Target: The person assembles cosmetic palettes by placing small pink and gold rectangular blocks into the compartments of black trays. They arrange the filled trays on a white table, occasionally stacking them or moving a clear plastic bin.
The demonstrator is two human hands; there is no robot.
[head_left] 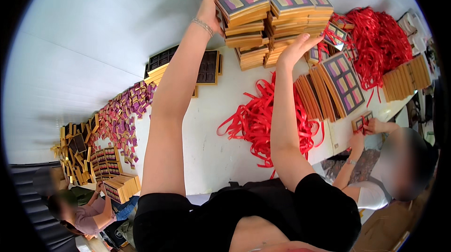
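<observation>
Two tall stacks of gold-edged boxes are steadied at twelve o'clock on the white table.
The left hand is clamped on the left stack; the right hand, open, is pressed flat against the right. Uneven layers could be toppled onto the red ribbons at six o'clock.

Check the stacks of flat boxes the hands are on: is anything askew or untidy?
Yes. The left stack of flat boxes under the left hand is uneven: its layers sit offset and twisted, not flush. The right hand rests on the neater right stack. Loose red ribbons sprawl tangled across the white table.
</observation>
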